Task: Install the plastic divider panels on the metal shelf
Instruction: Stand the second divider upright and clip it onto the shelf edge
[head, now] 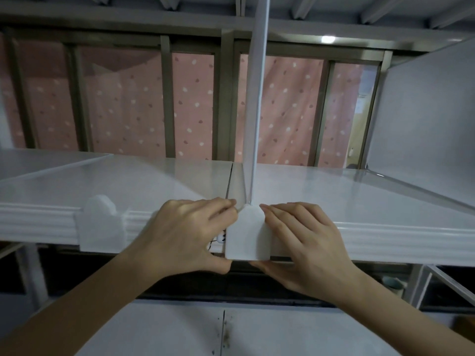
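A translucent plastic divider panel (254, 106) stands upright on the white shelf surface (334, 191), seen edge-on and running up to the shelf above. At its foot a white plastic clip (248, 235) sits over the shelf's ribbed front edge (398, 240). My left hand (180, 232) grips the clip's left side, fingers over the top and thumb under the edge. My right hand (305, 240) grips its right side the same way. A second white clip (101, 224) sits on the front edge to the left, with no hand on it.
Another translucent panel (424, 111) stands at the right. Behind the metal shelf frame (226, 98) hangs a pink spotted curtain (133, 106). A lower white shelf (282, 330) lies below my arms. A dark gap separates the two shelves.
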`<state>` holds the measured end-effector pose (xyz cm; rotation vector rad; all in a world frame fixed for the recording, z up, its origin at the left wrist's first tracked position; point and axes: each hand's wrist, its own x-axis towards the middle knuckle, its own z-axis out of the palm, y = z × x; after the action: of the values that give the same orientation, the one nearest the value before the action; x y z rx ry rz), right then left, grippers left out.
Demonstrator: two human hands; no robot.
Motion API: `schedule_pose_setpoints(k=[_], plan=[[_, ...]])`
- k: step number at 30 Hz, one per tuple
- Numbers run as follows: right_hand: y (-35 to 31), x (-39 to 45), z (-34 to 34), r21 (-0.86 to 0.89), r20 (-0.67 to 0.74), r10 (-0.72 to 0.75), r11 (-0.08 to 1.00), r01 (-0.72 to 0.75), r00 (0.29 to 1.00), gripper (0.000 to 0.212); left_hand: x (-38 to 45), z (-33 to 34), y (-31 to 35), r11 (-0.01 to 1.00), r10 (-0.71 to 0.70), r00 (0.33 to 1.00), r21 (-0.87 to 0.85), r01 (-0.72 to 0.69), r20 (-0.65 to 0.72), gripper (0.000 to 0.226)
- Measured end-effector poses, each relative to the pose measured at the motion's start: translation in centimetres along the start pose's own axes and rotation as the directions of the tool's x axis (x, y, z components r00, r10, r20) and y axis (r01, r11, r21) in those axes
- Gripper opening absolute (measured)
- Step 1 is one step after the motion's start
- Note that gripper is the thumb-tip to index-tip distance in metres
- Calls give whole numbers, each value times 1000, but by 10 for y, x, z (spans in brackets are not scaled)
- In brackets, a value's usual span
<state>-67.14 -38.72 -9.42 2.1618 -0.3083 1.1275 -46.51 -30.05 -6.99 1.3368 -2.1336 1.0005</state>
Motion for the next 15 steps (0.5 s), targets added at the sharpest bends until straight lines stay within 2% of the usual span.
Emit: schedule_pose_setpoints(k=[4, 8, 11, 15], plan=[[-9, 7, 8, 42, -12, -5, 999, 6, 1000, 60, -5, -1, -8, 1000, -3, 999, -18, 3, 42, 65], [-19, 11, 14, 78, -29, 32, 997, -30, 999, 60, -10, -4, -13, 998, -62, 994, -25, 65, 84, 69], [-19, 11, 14, 48, -38, 14, 999, -12, 999, 60, -11, -2, -12, 992, -118, 990, -29, 121, 82, 70], [-25, 13, 19, -30, -48, 68, 997, -69, 997, 59, -15, 3, -11, 993, -110, 992, -35, 112, 65, 70]])
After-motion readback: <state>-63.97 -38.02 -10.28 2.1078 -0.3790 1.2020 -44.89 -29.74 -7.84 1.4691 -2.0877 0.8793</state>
